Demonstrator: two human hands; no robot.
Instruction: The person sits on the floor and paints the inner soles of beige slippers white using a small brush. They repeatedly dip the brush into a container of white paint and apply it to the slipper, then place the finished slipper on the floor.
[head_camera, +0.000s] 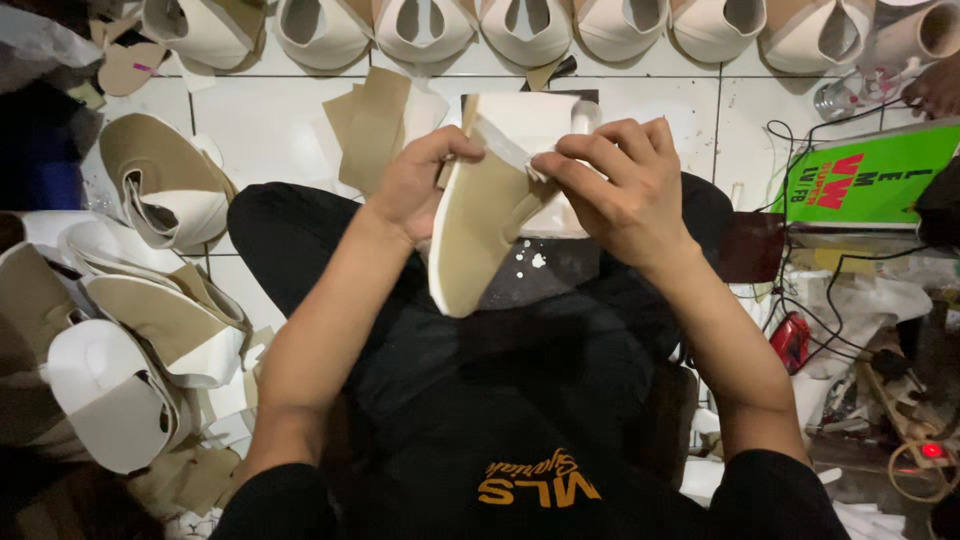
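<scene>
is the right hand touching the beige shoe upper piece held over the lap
Touching. The head view shows the right hand with its fingertips pressed on the top edge of the beige shoe upper piece, while the left hand pinches its other side.

A small shoemaking workshop set up on a white tiled floor.

A row of cream and tan unfinished shoe uppers (520, 30) lines the top edge of the frame, and more of the same half-made uppers (150, 330) pile up at the left. Flat tan cut-out pieces of lining material (372, 125) lie on the white glazed floor tiles (270, 130) at upper centre. At the right edge sit a bright green rectangular carton (870, 180), tangled black cables (830, 290) and a small red tool (792, 340). The person sits cross-legged on the floor amid it all.
</scene>
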